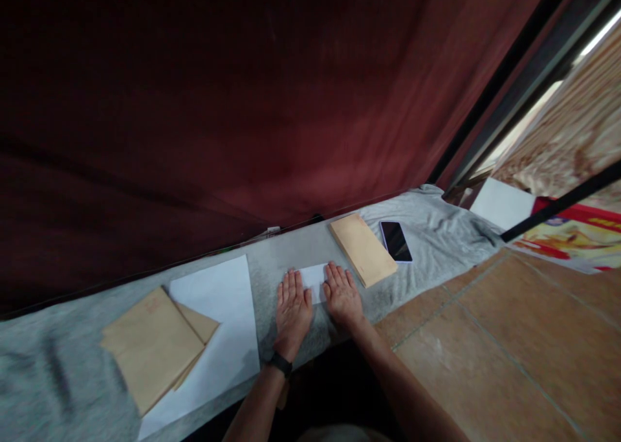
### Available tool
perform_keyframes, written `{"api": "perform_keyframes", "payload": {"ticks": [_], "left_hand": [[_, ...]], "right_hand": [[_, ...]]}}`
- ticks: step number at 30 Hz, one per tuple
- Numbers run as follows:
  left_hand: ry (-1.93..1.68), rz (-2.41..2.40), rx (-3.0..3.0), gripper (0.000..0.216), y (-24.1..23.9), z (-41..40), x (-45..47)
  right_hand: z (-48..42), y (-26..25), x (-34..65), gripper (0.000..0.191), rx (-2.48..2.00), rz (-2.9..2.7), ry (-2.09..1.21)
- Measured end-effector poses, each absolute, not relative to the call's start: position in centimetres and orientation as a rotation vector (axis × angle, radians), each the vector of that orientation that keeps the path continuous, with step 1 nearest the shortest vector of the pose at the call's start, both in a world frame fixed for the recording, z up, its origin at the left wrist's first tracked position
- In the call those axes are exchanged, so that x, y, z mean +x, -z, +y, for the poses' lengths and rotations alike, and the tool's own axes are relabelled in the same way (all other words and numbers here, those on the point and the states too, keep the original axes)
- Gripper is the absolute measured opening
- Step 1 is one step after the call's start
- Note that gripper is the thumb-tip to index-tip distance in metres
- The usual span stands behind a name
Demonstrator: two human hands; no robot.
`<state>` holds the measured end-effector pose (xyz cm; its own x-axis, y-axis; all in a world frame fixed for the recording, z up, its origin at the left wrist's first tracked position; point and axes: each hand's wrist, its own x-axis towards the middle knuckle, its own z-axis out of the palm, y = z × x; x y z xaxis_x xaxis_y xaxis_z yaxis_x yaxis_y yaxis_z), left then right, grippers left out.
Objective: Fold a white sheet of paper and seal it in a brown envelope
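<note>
A small folded white sheet of paper (314, 282) lies on the grey cloth in front of me. My left hand (294, 306) is flat on its left end, fingers stretched out. On its right end rests my right hand (342, 294), also flat with the fingers extended. The paper's middle shows between the two hands; its ends are covered by them. Just beyond my right hand is a stack of tan envelopes (363, 249). To the left of my left hand lies a larger white sheet of paper (233, 325), partly under several tan envelopes (155, 351).
A phone (396, 242) with a dark screen sits beside the right envelopes. The narrow surface is covered with grey cloth (436, 235). A dark red curtain (272, 105) hangs behind it. At right are a black bar, a colourful box (577, 232) and brown floor tiles (475, 358).
</note>
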<state>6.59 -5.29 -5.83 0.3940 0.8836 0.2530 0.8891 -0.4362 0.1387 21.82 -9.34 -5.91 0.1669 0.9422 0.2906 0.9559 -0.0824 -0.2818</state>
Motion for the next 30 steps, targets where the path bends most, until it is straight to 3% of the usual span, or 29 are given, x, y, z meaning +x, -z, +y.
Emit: {"api": "perform_keyframes", "payload": {"ticks": [11,30], "left_hand": [[0.314,-1.602,-2.632,0.062,6.5,-5.3,5.8],[0.465,-1.768,-2.524,0.061,5.5,-6.3,6.0]], "right_hand": [[-8.9,4.2,17.3,0.054,-1.626,-2.028,-0.229],[-9.9,6.1,21.9,0.055,-1.965,-1.901,0.051]]}}
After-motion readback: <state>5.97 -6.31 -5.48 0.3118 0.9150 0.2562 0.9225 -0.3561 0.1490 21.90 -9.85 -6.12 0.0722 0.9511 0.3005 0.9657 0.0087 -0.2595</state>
